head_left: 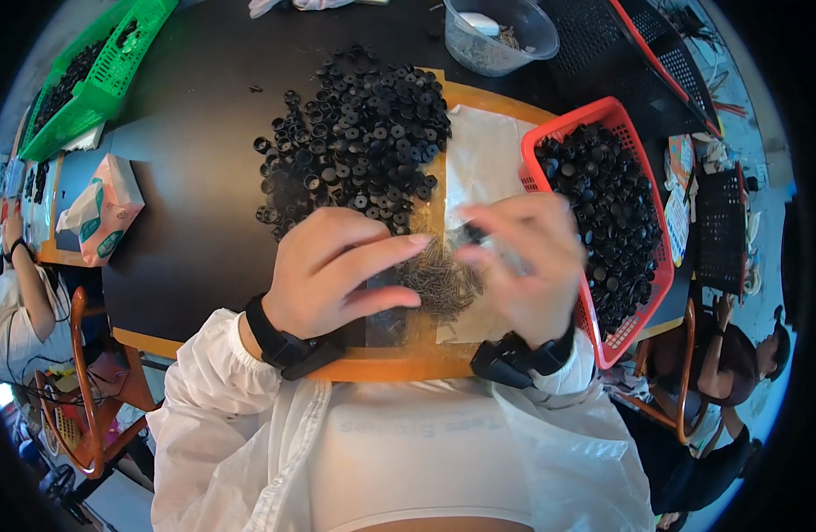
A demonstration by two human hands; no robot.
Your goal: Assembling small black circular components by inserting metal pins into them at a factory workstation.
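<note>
Head view: at centre frame we see our left hand [337, 266] with fingers loosely curled, its fingertips touching a small black part [473, 234] that our right hand [528, 266] pinches; the blur hides the exact grip. Just below lies a heap of small brown screws [443, 282] on a clear plastic sheet [483, 160]. We judge that a loose pinch could drop the part among the screws, or that a sleeve could sweep the screws off the near edge. The black worktop [195, 177] with its orange rim carries a pile of black round parts [364, 133] at upper centre, a red basket [603, 115] of them at right, a green basket [115, 62] at upper left and a clear tub [497, 40] at top. Other people sit at both frame edges.
</note>
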